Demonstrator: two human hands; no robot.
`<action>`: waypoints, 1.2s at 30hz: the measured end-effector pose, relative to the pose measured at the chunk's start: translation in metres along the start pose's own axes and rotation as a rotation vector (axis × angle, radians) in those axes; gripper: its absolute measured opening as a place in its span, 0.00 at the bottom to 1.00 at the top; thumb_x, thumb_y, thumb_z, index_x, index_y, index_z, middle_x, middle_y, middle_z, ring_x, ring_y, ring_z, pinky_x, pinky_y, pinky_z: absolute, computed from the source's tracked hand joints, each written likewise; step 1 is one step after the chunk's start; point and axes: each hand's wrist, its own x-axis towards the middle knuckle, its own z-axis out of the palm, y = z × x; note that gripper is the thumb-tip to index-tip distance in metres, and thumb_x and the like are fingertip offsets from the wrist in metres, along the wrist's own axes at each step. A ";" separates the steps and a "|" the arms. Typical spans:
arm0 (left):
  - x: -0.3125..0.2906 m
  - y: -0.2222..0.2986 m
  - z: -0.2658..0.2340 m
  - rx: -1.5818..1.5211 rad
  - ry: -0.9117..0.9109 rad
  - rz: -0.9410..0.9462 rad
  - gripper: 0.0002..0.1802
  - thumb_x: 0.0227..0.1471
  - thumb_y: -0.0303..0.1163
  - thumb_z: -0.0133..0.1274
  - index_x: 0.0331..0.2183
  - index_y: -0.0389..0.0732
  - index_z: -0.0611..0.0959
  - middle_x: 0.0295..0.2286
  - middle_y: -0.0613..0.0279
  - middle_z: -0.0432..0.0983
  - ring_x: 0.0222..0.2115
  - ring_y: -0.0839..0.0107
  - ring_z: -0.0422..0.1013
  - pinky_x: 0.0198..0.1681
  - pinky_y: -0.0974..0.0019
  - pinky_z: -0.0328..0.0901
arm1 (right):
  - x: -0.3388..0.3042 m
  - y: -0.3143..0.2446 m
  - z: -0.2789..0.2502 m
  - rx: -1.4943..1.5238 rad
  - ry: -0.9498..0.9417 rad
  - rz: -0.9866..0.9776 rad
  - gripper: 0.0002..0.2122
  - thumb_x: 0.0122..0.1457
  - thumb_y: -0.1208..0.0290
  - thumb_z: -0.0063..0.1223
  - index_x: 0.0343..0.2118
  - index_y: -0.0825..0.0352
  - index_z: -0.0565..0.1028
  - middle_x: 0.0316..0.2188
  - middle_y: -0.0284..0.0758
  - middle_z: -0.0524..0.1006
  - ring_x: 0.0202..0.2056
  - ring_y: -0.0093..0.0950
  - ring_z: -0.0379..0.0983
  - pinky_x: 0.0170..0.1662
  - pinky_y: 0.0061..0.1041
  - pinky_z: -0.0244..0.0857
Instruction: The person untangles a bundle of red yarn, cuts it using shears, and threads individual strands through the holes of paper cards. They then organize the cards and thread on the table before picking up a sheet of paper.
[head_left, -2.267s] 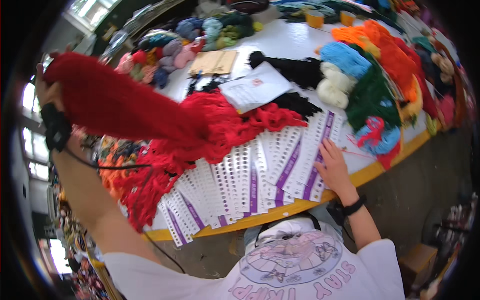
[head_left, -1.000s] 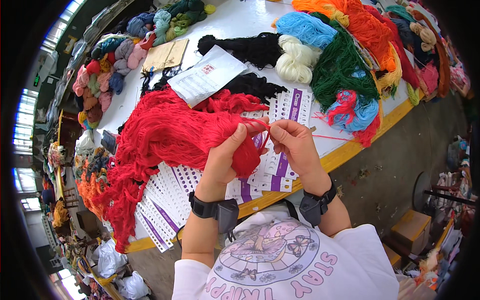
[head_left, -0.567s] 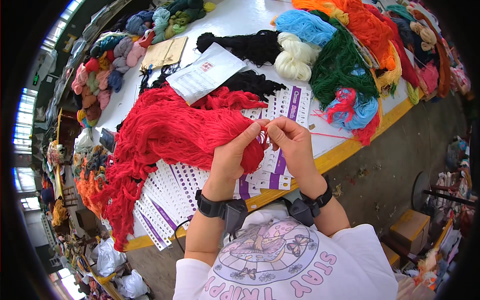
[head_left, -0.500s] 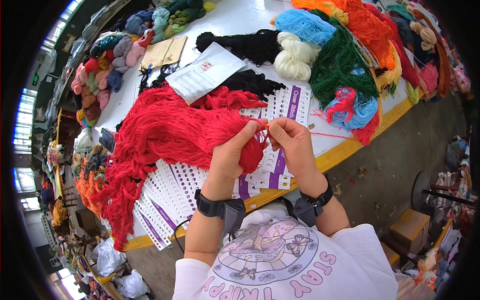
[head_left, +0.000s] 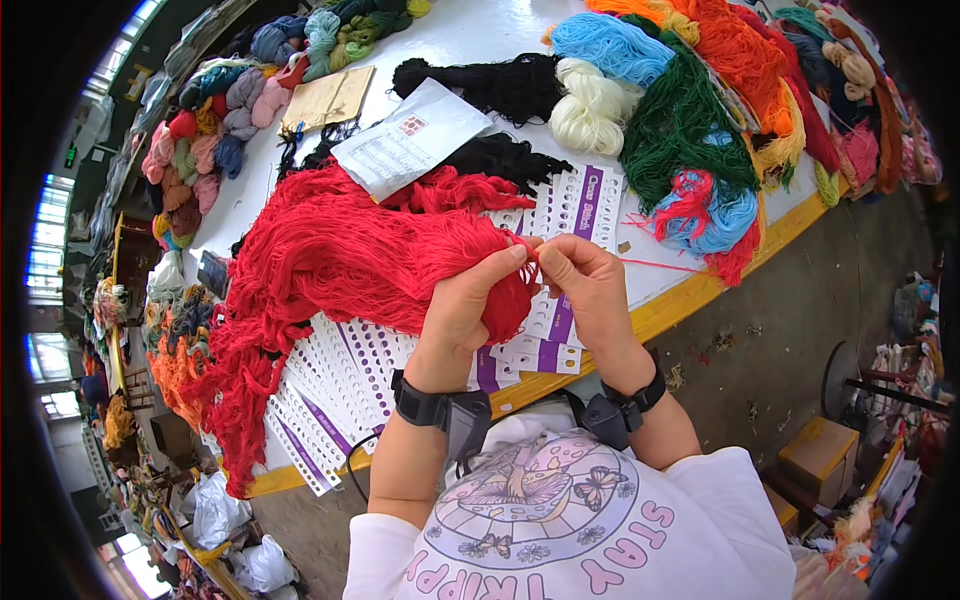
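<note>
A large loose bundle of red yarn (head_left: pixel 340 255) spreads over the left half of the table. My left hand (head_left: pixel 465 305) grips its right end, fingers mostly hidden in the strands and thumb pressed on top. Right beside it, my right hand (head_left: pixel 585 285) pinches a few red strands between thumb and forefinger, close to my left thumb tip. White cards with punched holes and purple bands (head_left: pixel 330 385) lie fanned under the bundle. A printed sheet in a clear sleeve (head_left: pixel 410 138) rests on its far side.
The white table has a yellow front edge (head_left: pixel 670 303). Black yarn (head_left: pixel 490 85), a cream skein (head_left: pixel 590 108), light blue yarn (head_left: pixel 612 48) and dark green yarn (head_left: pixel 685 130) lie beyond my hands. Coloured skeins (head_left: pixel 240 105) pile at far left. A cardboard box (head_left: pixel 820 458) stands at lower right.
Both hands stay almost in place, still gripping the red yarn. The yarn at my left hand has shifted very slightly.
</note>
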 end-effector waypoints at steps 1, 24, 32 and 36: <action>0.000 0.001 0.000 -0.029 0.003 -0.044 0.11 0.49 0.31 0.53 0.34 0.34 0.79 0.30 0.60 0.75 0.30 0.74 0.71 0.32 0.72 0.67 | 0.001 0.002 -0.003 -0.001 0.001 -0.001 0.08 0.54 0.68 0.53 0.30 0.68 0.76 0.24 0.26 0.75 0.24 0.11 0.65 0.24 0.12 0.58; 0.006 -0.002 -0.012 -0.189 -0.047 -0.142 0.10 0.51 0.33 0.49 0.33 0.36 0.78 0.34 0.58 0.75 0.38 0.69 0.70 0.39 0.61 0.67 | 0.001 -0.004 -0.009 -0.163 0.003 0.005 0.07 0.51 0.72 0.57 0.29 0.71 0.77 0.23 0.30 0.76 0.24 0.14 0.69 0.27 0.14 0.61; 0.011 -0.008 -0.023 -0.338 -0.125 -0.145 0.09 0.52 0.32 0.47 0.32 0.37 0.77 0.34 0.59 0.74 0.37 0.69 0.70 0.40 0.60 0.67 | 0.000 0.007 -0.015 0.096 -0.038 0.117 0.08 0.55 0.68 0.52 0.32 0.67 0.77 0.22 0.26 0.75 0.23 0.12 0.65 0.24 0.12 0.56; 0.009 -0.004 -0.020 -0.370 -0.172 -0.173 0.10 0.52 0.32 0.47 0.32 0.37 0.77 0.34 0.59 0.74 0.37 0.68 0.70 0.40 0.60 0.67 | -0.001 0.001 -0.010 0.000 0.007 0.105 0.09 0.56 0.66 0.50 0.31 0.68 0.77 0.22 0.26 0.74 0.23 0.13 0.65 0.24 0.12 0.55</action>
